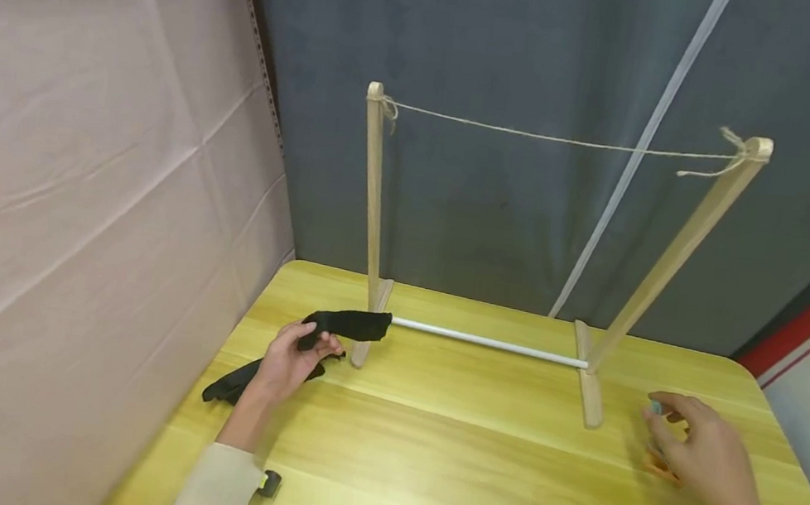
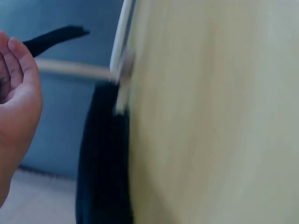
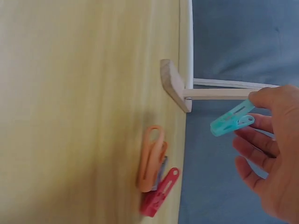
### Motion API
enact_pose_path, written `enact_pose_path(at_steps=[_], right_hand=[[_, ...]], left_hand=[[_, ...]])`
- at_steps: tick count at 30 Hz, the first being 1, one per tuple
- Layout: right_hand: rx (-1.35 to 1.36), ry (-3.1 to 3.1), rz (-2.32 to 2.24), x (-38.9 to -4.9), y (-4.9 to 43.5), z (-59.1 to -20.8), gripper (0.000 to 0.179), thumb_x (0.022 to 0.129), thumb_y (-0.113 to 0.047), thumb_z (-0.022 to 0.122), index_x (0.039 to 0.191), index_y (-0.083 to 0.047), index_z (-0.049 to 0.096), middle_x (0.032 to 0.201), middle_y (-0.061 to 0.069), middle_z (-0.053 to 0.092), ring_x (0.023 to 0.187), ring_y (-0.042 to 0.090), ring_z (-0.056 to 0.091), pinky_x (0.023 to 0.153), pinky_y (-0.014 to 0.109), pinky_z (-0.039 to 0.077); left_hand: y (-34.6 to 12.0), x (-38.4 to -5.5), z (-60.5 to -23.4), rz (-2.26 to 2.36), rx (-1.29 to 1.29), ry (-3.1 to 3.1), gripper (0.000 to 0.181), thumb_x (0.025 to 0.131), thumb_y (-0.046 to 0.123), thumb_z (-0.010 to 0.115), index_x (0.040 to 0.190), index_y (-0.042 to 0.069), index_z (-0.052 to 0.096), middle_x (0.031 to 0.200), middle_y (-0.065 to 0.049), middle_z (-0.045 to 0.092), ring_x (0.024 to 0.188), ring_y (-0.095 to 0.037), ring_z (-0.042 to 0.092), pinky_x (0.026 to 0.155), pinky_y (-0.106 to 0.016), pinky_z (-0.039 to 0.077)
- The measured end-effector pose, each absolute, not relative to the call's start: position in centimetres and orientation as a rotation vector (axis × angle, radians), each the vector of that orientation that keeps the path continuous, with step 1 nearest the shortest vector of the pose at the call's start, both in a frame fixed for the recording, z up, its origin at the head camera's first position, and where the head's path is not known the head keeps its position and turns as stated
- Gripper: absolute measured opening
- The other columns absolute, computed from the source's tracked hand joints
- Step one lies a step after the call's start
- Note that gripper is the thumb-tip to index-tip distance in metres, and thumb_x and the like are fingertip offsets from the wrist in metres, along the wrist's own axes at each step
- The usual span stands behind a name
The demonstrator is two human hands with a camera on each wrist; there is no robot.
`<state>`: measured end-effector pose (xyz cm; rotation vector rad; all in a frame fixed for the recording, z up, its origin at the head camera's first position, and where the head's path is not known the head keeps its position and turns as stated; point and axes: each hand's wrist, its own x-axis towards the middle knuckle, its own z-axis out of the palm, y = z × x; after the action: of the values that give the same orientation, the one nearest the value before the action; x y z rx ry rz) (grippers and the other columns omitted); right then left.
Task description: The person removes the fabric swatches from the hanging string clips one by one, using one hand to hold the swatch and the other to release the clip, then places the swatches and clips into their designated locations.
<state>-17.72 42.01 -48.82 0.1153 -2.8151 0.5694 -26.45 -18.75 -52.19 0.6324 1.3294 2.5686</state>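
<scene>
My left hand point(image 1: 290, 362) holds a black sock point(image 1: 352, 324) above the left side of the table, beside the left foot of a wooden stand. Under that hand lies a second black sock point(image 1: 234, 383) on the tabletop. Over at the right, my right hand point(image 1: 710, 454) pinches a teal clothespin point(image 3: 232, 119) between thumb and index finger, the other fingers loosely bent. Below it on the table are an orange clothespin point(image 3: 152, 158) and a red clothespin point(image 3: 161, 192), with a greyish one partly hidden between them.
Two wooden posts point(image 1: 373, 199) carry a thin string point(image 1: 509, 131) tied between their tops. A white rod point(image 1: 488, 342) joins their feet low down. A grey curtain point(image 1: 470, 210) hangs behind the table point(image 1: 425, 471), and pale cloth point(image 1: 80, 207) covers the left side.
</scene>
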Motion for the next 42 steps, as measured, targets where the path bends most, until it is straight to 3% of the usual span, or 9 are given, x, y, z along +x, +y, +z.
enact_pose_path(at_steps=[7, 13, 17, 22, 27, 30, 34, 39, 42], right_hand=[[0.034, -2.894, 0.530, -16.8, 42.8, -49.1, 0.042, 0.102, -0.036, 0.070, 0.127, -0.002, 0.070, 0.110, 0.024, 0.074, 0.092, 0.040, 0.069, 0.058, 0.044, 0.053], [-0.029, -2.911, 0.402, -16.0, 44.0, -49.9, 0.040, 0.093, -0.027, 0.081, 0.122, 0.000, 0.072, 0.105, 0.024, 0.069, 0.085, 0.037, 0.065, 0.056, 0.044, 0.052], [-0.097, -2.914, 0.397, -15.4, 44.7, -50.5, 0.043, 0.094, -0.028, 0.080, 0.122, 0.003, 0.071, 0.108, 0.029, 0.067, 0.089, 0.043, 0.063, 0.062, 0.051, 0.053], [-0.246, -2.988, 0.396, -15.0, 45.8, -51.2, 0.051, 0.101, -0.038, 0.071, 0.125, 0.006, 0.068, 0.114, 0.035, 0.063, 0.098, 0.049, 0.059, 0.070, 0.059, 0.053], [-0.354, -3.064, 0.414, -14.9, 47.1, -51.9, 0.068, 0.101, -0.047, 0.069, 0.130, 0.014, 0.059, 0.110, 0.036, 0.067, 0.095, 0.050, 0.063, 0.066, 0.055, 0.054], [-0.403, -3.122, 0.452, -14.9, 47.7, -52.1, 0.078, 0.099, -0.053, 0.070, 0.130, 0.016, 0.055, 0.110, 0.035, 0.068, 0.091, 0.048, 0.067, 0.062, 0.049, 0.054], [-0.415, -3.163, 0.504, -15.0, 48.1, -52.4, 0.074, 0.100, -0.058, 0.066, 0.125, 0.012, 0.060, 0.116, 0.035, 0.068, 0.092, 0.045, 0.069, 0.061, 0.046, 0.054], [-0.395, -3.142, 0.527, -14.8, 48.1, -52.6, 0.068, 0.103, -0.055, 0.062, 0.123, 0.010, 0.062, 0.117, 0.034, 0.069, 0.094, 0.046, 0.068, 0.063, 0.048, 0.054], [-0.389, -3.124, 0.522, -14.8, 48.1, -52.5, 0.067, 0.104, -0.053, 0.062, 0.123, 0.012, 0.062, 0.115, 0.034, 0.069, 0.093, 0.047, 0.068, 0.064, 0.049, 0.054]], left_hand=[[-24.5, -24.5, -52.8, 2.491, 0.447, 1.521, 0.047, 0.115, 0.011, 0.028, 0.090, 0.005, 0.068, 0.089, -0.004, 0.070, 0.088, -0.020, 0.070, 0.090, -0.032, 0.062], [-29.5, -22.5, -52.3, 2.146, 0.191, 1.819, 0.039, 0.115, 0.019, 0.036, 0.094, 0.009, 0.067, 0.089, 0.000, 0.070, 0.083, -0.016, 0.071, 0.086, -0.031, 0.063], [-31.5, -21.2, -51.9, 1.905, 0.082, 2.026, 0.039, 0.116, 0.026, 0.037, 0.105, -0.001, 0.062, 0.089, -0.001, 0.068, 0.082, -0.016, 0.070, 0.084, -0.032, 0.064], [-31.9, -20.6, -51.7, 1.664, -0.081, 2.222, 0.043, 0.115, 0.028, 0.043, 0.105, -0.010, 0.061, 0.077, -0.001, 0.066, 0.069, -0.014, 0.066, 0.068, -0.030, 0.062], [-31.3, -20.3, -51.7, 1.450, -0.184, 2.386, 0.041, 0.114, 0.023, 0.044, 0.104, -0.013, 0.063, 0.074, -0.004, 0.068, 0.066, -0.013, 0.064, 0.062, -0.028, 0.059], [-30.7, -20.1, -51.1, 1.279, -0.255, 2.577, 0.040, 0.113, 0.023, 0.048, 0.110, -0.014, 0.064, 0.078, -0.007, 0.072, 0.069, -0.015, 0.068, 0.062, -0.027, 0.058], [-30.2, -19.6, -50.0, 1.022, -0.326, 2.806, 0.041, 0.110, 0.024, 0.053, 0.120, -0.013, 0.066, 0.085, -0.013, 0.077, 0.075, -0.021, 0.071, 0.065, -0.030, 0.054], [-29.4, -19.1, -49.5, 0.797, -0.313, 2.997, 0.041, 0.106, 0.025, 0.059, 0.122, -0.012, 0.069, 0.116, -0.033, 0.073, 0.104, -0.052, 0.068, 0.087, -0.058, 0.058], [-28.8, -19.1, -49.6, 0.779, -0.356, 3.072, 0.044, 0.103, 0.026, 0.064, 0.129, -0.010, 0.066, 0.130, -0.037, 0.066, 0.121, -0.059, 0.060, 0.099, -0.067, 0.052]])
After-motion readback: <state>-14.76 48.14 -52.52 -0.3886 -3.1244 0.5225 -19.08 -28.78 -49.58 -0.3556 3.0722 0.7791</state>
